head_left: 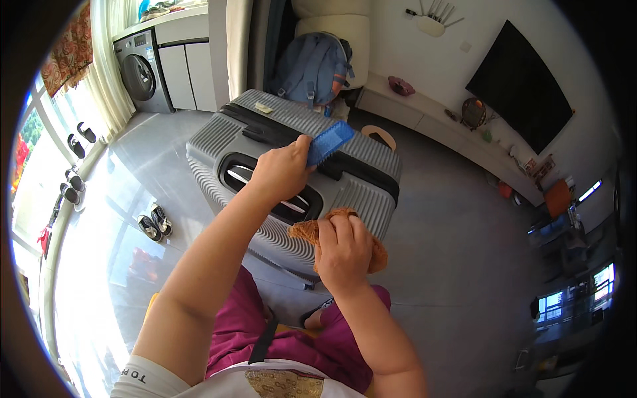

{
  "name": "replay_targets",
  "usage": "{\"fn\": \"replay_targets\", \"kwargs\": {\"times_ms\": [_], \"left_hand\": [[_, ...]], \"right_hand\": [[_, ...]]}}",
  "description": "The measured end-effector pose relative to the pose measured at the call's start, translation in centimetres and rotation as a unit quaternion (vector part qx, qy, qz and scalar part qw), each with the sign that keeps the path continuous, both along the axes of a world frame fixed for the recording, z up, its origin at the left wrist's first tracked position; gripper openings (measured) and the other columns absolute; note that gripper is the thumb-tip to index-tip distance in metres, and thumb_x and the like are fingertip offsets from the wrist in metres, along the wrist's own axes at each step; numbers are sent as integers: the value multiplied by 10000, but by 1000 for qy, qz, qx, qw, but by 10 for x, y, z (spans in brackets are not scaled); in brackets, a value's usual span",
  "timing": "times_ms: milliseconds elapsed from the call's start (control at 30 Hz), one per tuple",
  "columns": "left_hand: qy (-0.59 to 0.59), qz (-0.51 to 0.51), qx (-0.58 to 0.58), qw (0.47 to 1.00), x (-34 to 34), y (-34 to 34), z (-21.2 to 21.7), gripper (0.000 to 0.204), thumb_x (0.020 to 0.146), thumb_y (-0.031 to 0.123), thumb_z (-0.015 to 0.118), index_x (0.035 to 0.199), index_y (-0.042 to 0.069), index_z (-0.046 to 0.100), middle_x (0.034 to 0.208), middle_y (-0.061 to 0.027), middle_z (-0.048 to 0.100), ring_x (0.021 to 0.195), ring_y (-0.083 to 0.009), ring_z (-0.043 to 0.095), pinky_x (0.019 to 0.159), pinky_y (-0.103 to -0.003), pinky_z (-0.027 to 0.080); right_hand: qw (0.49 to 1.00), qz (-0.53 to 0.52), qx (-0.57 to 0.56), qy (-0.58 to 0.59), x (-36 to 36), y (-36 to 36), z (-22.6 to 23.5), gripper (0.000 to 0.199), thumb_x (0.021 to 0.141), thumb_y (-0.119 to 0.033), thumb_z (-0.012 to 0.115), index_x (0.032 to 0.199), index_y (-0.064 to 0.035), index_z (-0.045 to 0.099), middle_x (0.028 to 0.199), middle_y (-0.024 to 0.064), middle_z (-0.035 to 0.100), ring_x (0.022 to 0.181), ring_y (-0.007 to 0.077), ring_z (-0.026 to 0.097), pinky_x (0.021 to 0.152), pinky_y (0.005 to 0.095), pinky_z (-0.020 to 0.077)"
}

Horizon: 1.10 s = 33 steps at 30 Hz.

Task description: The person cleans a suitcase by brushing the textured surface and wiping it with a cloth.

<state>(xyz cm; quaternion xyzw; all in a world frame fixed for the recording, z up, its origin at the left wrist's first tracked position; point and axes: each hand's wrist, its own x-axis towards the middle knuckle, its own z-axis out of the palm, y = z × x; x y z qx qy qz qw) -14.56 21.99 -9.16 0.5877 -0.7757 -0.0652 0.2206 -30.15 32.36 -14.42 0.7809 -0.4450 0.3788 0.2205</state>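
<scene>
A ribbed silver-grey suitcase [361,209] with black strips and a handle recess stands upright in front of my knees. Over its top, my left hand [282,169] is closed around one end of a blue brush [330,142], whose edge looks bristly; the gripped end is hidden by my fingers. A crumpled brown cloth [378,255] is bunched under the curled fingers of my right hand [344,252], against the suitcase's near right edge. A pale scrap [263,107] lies on the suitcase's far left part.
Behind the suitcase, a blue-grey backpack [315,66] leans on a cream seat [332,30]. Black shoes [154,223] sit on the glossy grey floor at left, with slippers [71,186] by the window. A low cabinet [431,126] runs under the television [521,86] at right.
</scene>
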Motion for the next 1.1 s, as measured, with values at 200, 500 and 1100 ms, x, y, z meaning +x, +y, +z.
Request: {"fn": "replay_targets", "kwargs": {"times_ms": [200, 500, 1100], "left_hand": [[-3, 12, -13, 1000, 1, -3, -5, 464, 868, 243, 650, 1234, 65, 428, 1003, -182, 667, 898, -403, 646, 740, -483, 508], [10, 25, -1, 1000, -10, -7, -1, 473, 864, 223, 654, 1248, 59, 432, 1028, -185, 666, 896, -408, 648, 755, -487, 508], [-28, 32, -28, 999, -7, -13, -6, 476, 867, 229, 653, 1267, 77, 443, 999, -216, 666, 931, -398, 647, 803, -492, 500]], "right_hand": [[993, -44, 106, -31, -13, 4, 14, 187, 699, -88, 672, 876, -66, 618, 888, 74, 561, 875, 278, 536, 722, 392, 463], [850, -112, 242, -455, -125, 13, -53, 280, 704, 12, 712, 968, -4, 620, 1016, 105, 618, 969, 288, 607, 845, 372, 494], [892, -22, 27, -450, -47, 29, -96, 266, 869, -129, 697, 1062, 3, 571, 1104, 104, 589, 995, 302, 586, 907, 370, 470]]}}
